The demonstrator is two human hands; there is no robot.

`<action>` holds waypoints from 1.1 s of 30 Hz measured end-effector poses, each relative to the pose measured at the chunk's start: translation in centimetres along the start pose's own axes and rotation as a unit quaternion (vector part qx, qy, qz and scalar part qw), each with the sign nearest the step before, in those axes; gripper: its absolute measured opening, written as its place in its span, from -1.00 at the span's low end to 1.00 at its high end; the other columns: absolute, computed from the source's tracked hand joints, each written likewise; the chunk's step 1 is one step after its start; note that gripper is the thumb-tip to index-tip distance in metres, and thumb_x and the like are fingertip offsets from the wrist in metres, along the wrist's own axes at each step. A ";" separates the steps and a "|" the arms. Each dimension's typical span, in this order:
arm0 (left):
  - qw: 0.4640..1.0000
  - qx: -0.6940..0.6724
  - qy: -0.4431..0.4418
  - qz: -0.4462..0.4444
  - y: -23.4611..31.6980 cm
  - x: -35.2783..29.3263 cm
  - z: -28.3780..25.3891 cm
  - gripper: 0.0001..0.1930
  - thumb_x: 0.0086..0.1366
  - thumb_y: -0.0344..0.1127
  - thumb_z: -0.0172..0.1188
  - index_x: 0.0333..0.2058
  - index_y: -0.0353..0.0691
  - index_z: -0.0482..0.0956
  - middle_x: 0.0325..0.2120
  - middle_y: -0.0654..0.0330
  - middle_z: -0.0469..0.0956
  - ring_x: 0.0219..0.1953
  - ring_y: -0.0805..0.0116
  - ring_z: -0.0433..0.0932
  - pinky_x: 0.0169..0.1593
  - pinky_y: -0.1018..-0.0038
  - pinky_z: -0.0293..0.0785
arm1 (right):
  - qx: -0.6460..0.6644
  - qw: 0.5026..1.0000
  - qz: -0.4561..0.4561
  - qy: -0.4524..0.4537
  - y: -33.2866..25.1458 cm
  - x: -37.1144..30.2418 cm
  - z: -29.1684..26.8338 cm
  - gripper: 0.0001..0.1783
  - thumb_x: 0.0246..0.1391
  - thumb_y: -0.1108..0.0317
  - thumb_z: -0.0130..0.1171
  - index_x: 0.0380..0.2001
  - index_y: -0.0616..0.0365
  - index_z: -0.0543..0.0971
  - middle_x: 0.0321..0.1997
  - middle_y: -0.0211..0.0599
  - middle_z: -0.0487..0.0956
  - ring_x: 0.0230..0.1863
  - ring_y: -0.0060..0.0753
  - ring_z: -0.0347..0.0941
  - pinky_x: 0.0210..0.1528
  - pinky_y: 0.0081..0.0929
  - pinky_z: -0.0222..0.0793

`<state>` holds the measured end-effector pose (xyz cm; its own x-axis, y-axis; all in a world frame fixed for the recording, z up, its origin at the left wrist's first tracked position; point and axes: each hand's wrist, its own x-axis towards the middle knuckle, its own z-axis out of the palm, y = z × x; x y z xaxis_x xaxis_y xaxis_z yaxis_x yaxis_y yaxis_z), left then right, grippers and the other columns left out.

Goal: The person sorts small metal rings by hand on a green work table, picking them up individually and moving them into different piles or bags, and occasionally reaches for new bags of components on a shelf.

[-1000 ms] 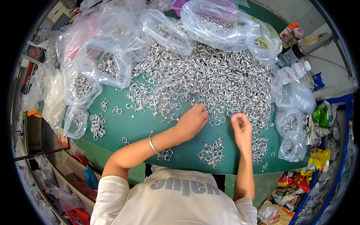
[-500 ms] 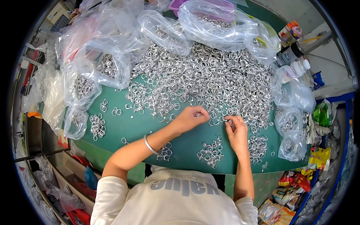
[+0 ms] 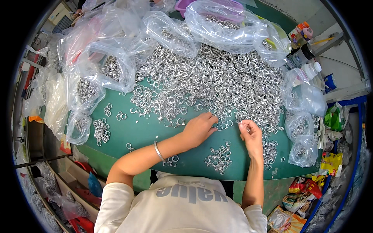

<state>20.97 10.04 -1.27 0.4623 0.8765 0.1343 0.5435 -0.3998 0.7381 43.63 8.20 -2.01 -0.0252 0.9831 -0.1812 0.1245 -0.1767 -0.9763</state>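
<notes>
Since a half-second ago the left hand [image 3: 199, 130] has slid back, fingers loose on shiny rings [image 3: 217, 83]; the right hand [image 3: 251, 136] fingers pinch one ring [image 3: 239, 122].

White short-sleeved shirt with grey lettering; 1 bangle [image 3: 158, 151], probably silver.

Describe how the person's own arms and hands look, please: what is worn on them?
Both forearms are bare, with no gloves on the left hand or the right hand. A thin silver metal bangle circles the left wrist. Short sleeves of a cream-white T-shirt with dark grey lettering end above the elbows. No rings or watch are visible.
</notes>
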 end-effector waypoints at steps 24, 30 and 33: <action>0.767 -0.566 -0.095 -0.286 -0.7 1.0 -0.2 -0.84 0.29 -0.43 0.05 -0.16 -0.29 0.46 -0.48 0.31 0.49 -0.50 0.63 0.34 -0.44 0.68 0.24 | 0.267 0.959 0.091 0.026 -1.5 0.5 -0.7 -0.83 0.24 0.32 0.02 -0.34 0.21 0.45 -0.35 -0.25 0.53 -0.47 -0.50 0.45 -0.61 -0.66 0.29; 0.932 -0.316 -0.082 -0.154 0.1 0.6 0.5 -0.81 0.22 -0.40 0.20 -0.20 -0.28 0.51 -0.52 0.34 0.47 -0.52 0.65 0.37 -0.44 0.65 0.32 | 0.252 0.962 0.104 0.034 -1.7 0.2 -0.2 -0.85 0.23 0.33 0.03 -0.33 0.20 0.46 -0.35 -0.25 0.54 -0.41 -0.46 0.48 -0.53 -0.59 0.35; 0.948 -0.289 -0.041 -0.126 1.5 0.8 0.5 -0.78 0.16 -0.39 0.27 -0.21 -0.25 0.53 -0.54 0.31 0.46 -0.54 0.63 0.37 -0.46 0.63 0.35 | 0.256 0.960 0.112 -0.002 -2.3 -0.1 0.1 -0.84 0.22 0.33 0.05 -0.34 0.22 0.48 -0.36 -0.26 0.55 -0.41 -0.49 0.47 -0.51 -0.62 0.34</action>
<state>22.47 10.04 -0.41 0.4349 0.8913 -0.1286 0.1797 0.0540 0.9822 43.22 8.51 0.20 -0.0585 0.9178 -0.3928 -0.3764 -0.3847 -0.8428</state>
